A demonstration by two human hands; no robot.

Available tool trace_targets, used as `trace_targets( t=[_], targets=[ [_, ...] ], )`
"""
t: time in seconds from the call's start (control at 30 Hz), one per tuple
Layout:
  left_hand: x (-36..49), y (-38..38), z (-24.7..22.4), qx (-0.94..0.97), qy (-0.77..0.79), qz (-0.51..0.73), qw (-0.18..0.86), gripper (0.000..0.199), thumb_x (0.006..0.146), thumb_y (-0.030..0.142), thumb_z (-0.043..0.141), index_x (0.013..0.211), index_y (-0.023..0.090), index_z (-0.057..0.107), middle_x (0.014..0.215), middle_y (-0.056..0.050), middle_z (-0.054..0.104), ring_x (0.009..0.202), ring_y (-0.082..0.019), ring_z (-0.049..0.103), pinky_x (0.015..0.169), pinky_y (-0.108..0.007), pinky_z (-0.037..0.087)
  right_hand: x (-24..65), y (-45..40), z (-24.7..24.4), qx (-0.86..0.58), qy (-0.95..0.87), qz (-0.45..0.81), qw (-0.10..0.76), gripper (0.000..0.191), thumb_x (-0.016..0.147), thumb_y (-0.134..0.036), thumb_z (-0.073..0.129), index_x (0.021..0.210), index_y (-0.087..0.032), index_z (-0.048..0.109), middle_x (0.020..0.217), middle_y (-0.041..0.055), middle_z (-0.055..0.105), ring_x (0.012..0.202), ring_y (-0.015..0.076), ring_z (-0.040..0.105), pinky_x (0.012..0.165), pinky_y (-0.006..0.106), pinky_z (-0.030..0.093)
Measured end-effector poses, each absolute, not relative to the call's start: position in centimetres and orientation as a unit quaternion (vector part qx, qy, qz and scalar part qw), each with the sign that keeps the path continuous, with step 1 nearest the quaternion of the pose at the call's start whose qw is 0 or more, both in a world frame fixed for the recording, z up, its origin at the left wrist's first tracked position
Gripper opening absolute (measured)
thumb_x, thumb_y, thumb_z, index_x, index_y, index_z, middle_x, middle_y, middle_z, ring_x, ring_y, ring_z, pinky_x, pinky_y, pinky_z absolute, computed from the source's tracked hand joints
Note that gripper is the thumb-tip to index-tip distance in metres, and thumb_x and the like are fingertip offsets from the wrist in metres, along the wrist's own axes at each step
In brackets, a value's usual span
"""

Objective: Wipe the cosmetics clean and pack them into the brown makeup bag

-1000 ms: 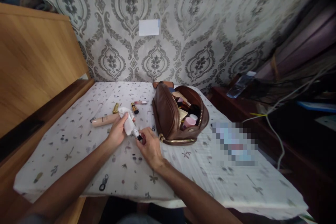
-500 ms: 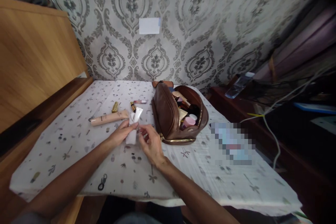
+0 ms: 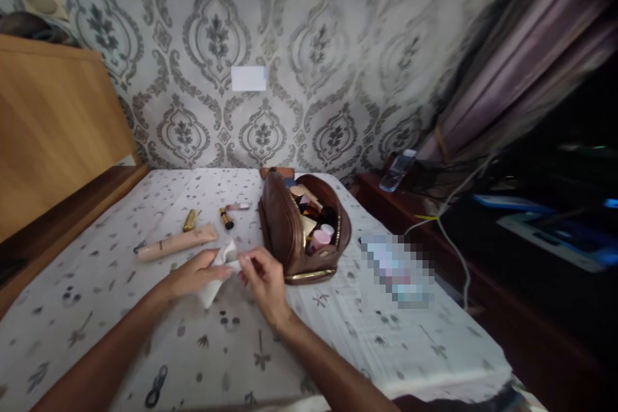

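My left hand point(image 3: 200, 273) is closed around a crumpled white tissue point(image 3: 208, 295), part of which hangs below the fingers. A narrow white tube point(image 3: 235, 266), blurred, lies across between my hands. My right hand point(image 3: 261, 277) pinches its right end with thumb and fingers. Just beyond my left hand lies a beige cosmetic tube point(image 3: 176, 243). Past it are a gold lipstick point(image 3: 190, 220), a small black-and-gold tube point(image 3: 226, 218) and a pinkish lip gloss point(image 3: 237, 206). Right of my hands stands a brown makeup bag point(image 3: 282, 232), unzipped, with several cosmetics inside.
The patterned white cloth point(image 3: 270, 360) covers the table. A blurred-out flat object point(image 3: 398, 273) lies at its right side. Beyond the right edge are a clear bottle point(image 3: 398, 170) and a white cable point(image 3: 461, 257). A wooden panel point(image 3: 58, 116) borders the left side.
The view has turned to the right and up. My hands have turned the white tube from pointing upward to lying across, and the tissue now hangs down below my left hand.
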State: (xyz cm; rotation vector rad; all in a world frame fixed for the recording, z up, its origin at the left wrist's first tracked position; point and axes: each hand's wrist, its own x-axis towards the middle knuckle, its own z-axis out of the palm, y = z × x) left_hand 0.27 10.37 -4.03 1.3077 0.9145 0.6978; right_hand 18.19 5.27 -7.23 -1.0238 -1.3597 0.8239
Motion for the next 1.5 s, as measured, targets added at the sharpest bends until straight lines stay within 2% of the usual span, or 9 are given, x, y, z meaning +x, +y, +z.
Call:
trace_targets(
  t=[0.1, 0.27, 0.4, 0.57, 0.7, 0.87, 1.07, 1.17, 1.5],
  targets=[
    [-0.1, 10.8, -4.1, 0.539, 0.421, 0.368, 0.631, 0.026, 0.058, 0.020, 0.089, 0.081, 0.018, 0.077, 0.076, -0.004, 0.073, 0.074, -0.022, 0.066, 0.063, -0.022, 0.051, 18.3, 4.6, -6.3, -0.406, -0.617, 0.296, 0.605, 0.025, 0.095, -0.040, 0.057, 0.085, -0.022, 0.071, 0.077, 0.0034, 0.062, 0.069, 0.0152, 0.059, 0.064, 0.027, 0.048],
    [-0.1, 11.3, -5.0, 0.455, 0.469, 0.428, 0.625, 0.040, 0.050, 0.042, 0.094, 0.070, 0.017, 0.070, 0.057, 0.002, 0.061, 0.052, -0.014, 0.057, 0.047, -0.021, 0.048, 19.1, 3.8, -5.2, -0.368, -0.662, 0.194, 0.623, 0.017, 0.096, -0.028, 0.058, 0.096, -0.024, 0.074, 0.089, 0.0060, 0.067, 0.083, 0.0168, 0.065, 0.076, 0.029, 0.053],
    [1.4, 10.8, -4.5, 0.368, 0.472, 0.491, 0.633, 0.052, 0.039, 0.044, 0.096, 0.070, 0.019, 0.063, 0.055, 0.007, 0.057, 0.044, -0.009, 0.052, 0.043, -0.018, 0.047, 20.2, 2.9, -5.1, -0.357, -0.703, 0.122, 0.603, 0.022, 0.097, -0.021, 0.055, 0.109, -0.025, 0.073, 0.100, 0.0083, 0.067, 0.085, 0.0159, 0.065, 0.072, 0.027, 0.054],
    [4.2, 10.1, -2.7, 0.318, 0.438, 0.489, 0.685, 0.055, 0.048, 0.051, 0.093, 0.065, 0.019, 0.051, 0.041, 0.011, 0.044, 0.031, -0.005, 0.038, 0.030, -0.014, 0.032, 21.9, 1.5, -5.1, -0.346, -0.754, 0.026, 0.557, 0.033, 0.096, -0.015, 0.053, 0.123, -0.027, 0.068, 0.110, 0.0110, 0.067, 0.085, 0.0167, 0.065, 0.066, 0.026, 0.055],
    [5.9, 10.6, -1.7, 0.332, 0.432, 0.455, 0.704, 0.048, 0.060, 0.050, 0.087, 0.066, 0.019, 0.051, 0.041, 0.008, 0.046, 0.029, -0.007, 0.040, 0.028, -0.015, 0.029, 23.7, 0.5, -4.1, -0.366, -0.753, 0.003, 0.547, 0.037, 0.095, -0.012, 0.055, 0.126, -0.028, 0.066, 0.113, 0.0106, 0.068, 0.086, 0.0172, 0.067, 0.067, 0.025, 0.056],
    [8.5, 13.5, 0.3, 0.465, 0.416, 0.476, 0.620, 0.036, 0.069, 0.045, 0.080, 0.083, 0.016, 0.064, 0.061, 0.000, 0.064, 0.048, -0.013, 0.056, 0.042, -0.020, 0.042, 26.9, -0.3, -0.9, -0.364, -0.694, -0.042, 0.620, 0.035, 0.090, -0.006, 0.060, 0.118, -0.026, 0.069, 0.107, 0.0084, 0.067, 0.087, 0.0158, 0.069, 0.071, 0.026, 0.059],
    [11.8, 18.4, 4.1, 0.844, 0.313, 0.358, 0.246, 0.040, 0.084, 0.026, 0.051, 0.119, 0.020, 0.068, 0.102, -0.007, 0.067, 0.091, -0.023, 0.062, 0.084, -0.033, 0.050, 32.4, 1.4, 4.5, -0.427, -0.594, -0.127, 0.669, 0.019, 0.090, -0.012, 0.064, 0.098, -0.025, 0.073, 0.094, 0.0041, 0.071, 0.085, 0.0165, 0.067, 0.073, 0.029, 0.057],
    [12.3, 19.5, 4.9, 0.914, 0.282, 0.257, 0.137, 0.054, 0.084, 0.015, 0.039, 0.130, 0.026, 0.063, 0.105, -0.007, 0.062, 0.092, -0.023, 0.061, 0.088, -0.034, 0.047, 34.9, 4.6, 6.6, -0.450, -0.593, -0.110, 0.658, 0.010, 0.092, -0.021, 0.063, 0.091, -0.023, 0.072, 0.085, 0.0031, 0.069, 0.079, 0.0163, 0.065, 0.068, 0.028, 0.054],
    [10.8, 19.8, 2.1, 0.898, 0.283, 0.311, 0.126, 0.041, 0.087, 0.014, 0.038, 0.122, 0.020, 0.059, 0.111, -0.007, 0.061, 0.108, -0.024, 0.060, 0.092, -0.032, 0.045, 35.9, 19.4, 10.0, -0.529, -0.756, -0.036, 0.385, 0.015, 0.087, -0.010, 0.058, 0.088, -0.013, 0.073, 0.084, 0.0062, 0.070, 0.080, 0.0161, 0.060, 0.076, 0.025, 0.042]
  ],
)
